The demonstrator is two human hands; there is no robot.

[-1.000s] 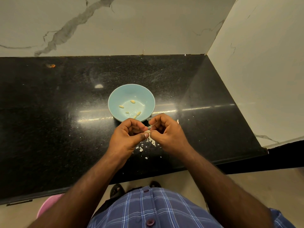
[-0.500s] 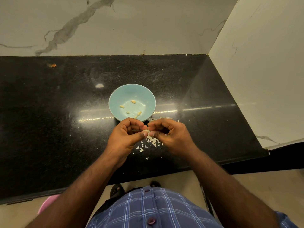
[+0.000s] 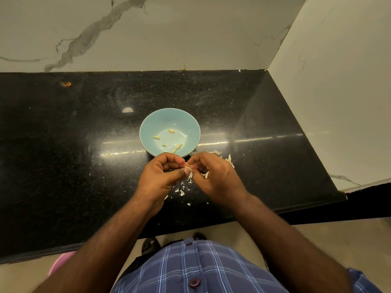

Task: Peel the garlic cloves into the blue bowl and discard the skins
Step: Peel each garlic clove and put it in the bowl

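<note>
Five peeled cloves (image 3: 171, 130) lie in the blue bowl (image 3: 148, 125); just below it, left hand (image 3: 163, 176) and right hand (image 3: 213, 176) pinch another clove (image 3: 188, 168), with skins (image 3: 182, 191) undiscarded on the counter.

blue bowl (image 3: 191, 123) ahead, countertop (image 3: 63, 144) open leftward

A small pale garlic clove (image 3: 187, 167) sits pinched between the fingertips (image 3: 187, 171) of both hands. Just beyond the fingers stands the round blue bowl (image 3: 156, 123), upright, with five peeled cloves (image 3: 171, 130) scattered inside. White skin flakes (image 3: 182, 191) lie below and right of the fingers.
</note>
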